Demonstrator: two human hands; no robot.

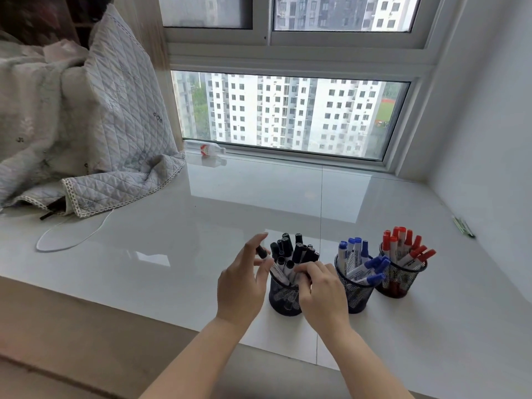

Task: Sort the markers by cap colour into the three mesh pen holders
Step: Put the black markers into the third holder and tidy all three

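Three black mesh pen holders stand in a row on the white sill. The left holder is packed with black-capped markers. Blue-capped markers fill the middle holder. The right holder has red-capped markers. My left hand is at the left holder's near-left rim, with a black-capped marker between thumb and fingers, leaning into the holder. My right hand sits at that holder's right rim, its fingers curled over the marker barrels there.
A quilted blanket is heaped at the back left, with a white cable looping out beneath it. A plastic bottle lies by the window. A small green object lies at the far right near the wall.
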